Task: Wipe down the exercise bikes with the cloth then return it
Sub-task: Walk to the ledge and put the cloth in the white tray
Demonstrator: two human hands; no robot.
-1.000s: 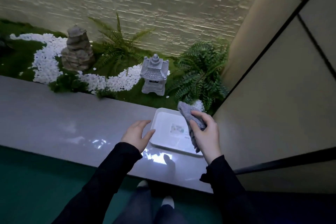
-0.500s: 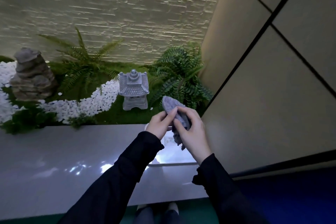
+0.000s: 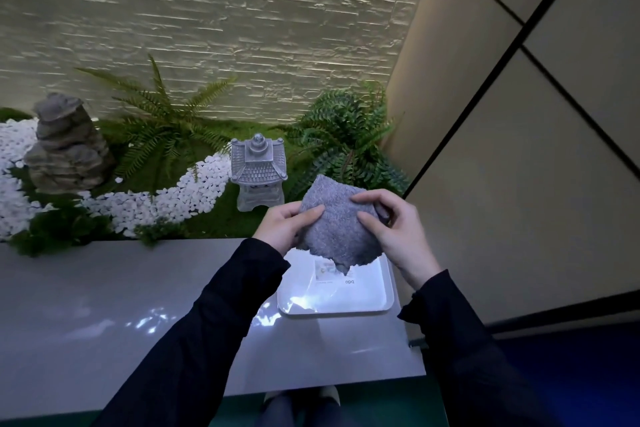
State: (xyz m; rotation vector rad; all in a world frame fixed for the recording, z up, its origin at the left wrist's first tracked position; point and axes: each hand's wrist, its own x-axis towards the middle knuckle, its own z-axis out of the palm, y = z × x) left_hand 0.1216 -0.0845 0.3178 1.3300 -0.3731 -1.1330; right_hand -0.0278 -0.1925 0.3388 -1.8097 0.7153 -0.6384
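table (image 3: 104,305) grey, glossy | white tray (image 3: 388,298) near its right end | left hand (image 3: 282,227) and right hand (image 3: 398,232) both pinching grey cloth (image 3: 337,225), held spread above the tray, apart from it | beyond: stone lantern (image 3: 258,170), white pebbles (image 3: 187,194), ferns (image 3: 346,142)

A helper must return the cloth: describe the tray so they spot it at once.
A grey ledge runs below the pale stone-brick wall. At its right end, near the beige panelled wall, lies the shallow white rectangular tray. Unlike the grey stone lantern behind, it is flat and white.
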